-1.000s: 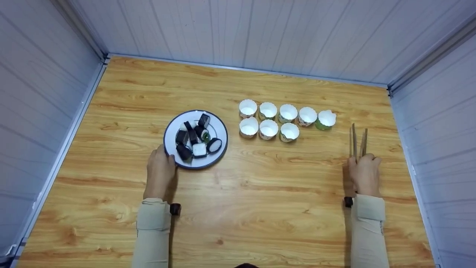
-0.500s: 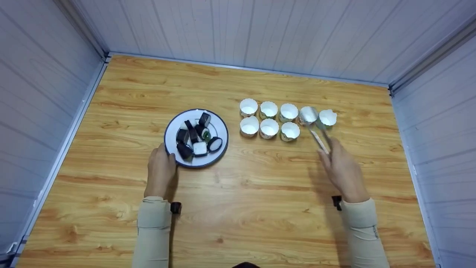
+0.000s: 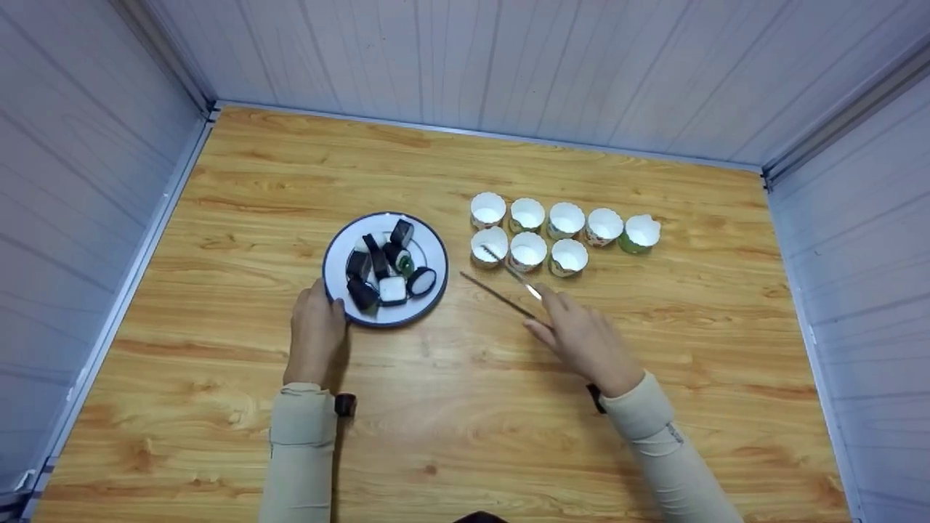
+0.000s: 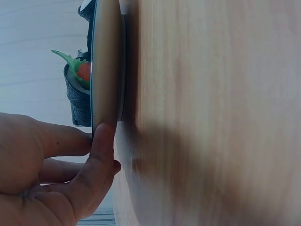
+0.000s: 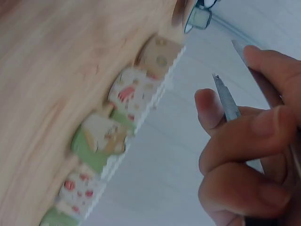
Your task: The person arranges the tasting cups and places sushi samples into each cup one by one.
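Observation:
My left hand (image 3: pixel 312 338) grips the near left rim of a white plate (image 3: pixel 430 250) edged in dark blue. On the plate lie several sushi pieces (image 3: pixel 393 290) wrapped in dark seaweed; the left wrist view shows one roll (image 4: pixel 79 101) with a green leaf and orange filling. Thumb and finger pinch the plate's edge there. My right hand (image 3: pixel 588 341) holds metal tongs (image 3: pixel 498 296), their two arms spread apart with nothing between the tips. The tips point toward the plate, one arm overlapping the front-left paper cup (image 3: pixel 489 258) in the head view.
Several white-lined paper cups (image 3: pixel 634 248) stand in two rows right of the plate, the back row longer. Printed cup sides (image 5: pixel 134 94) show in the right wrist view. Pale panel walls (image 3: pixel 465 65) enclose the wooden table (image 3: pixel 465 421) at the back and both sides.
My right hand has swept left with the tongs, from the table's right side past the cups to near the plate. The tongs have turned to point left. My left hand stays at the plate.

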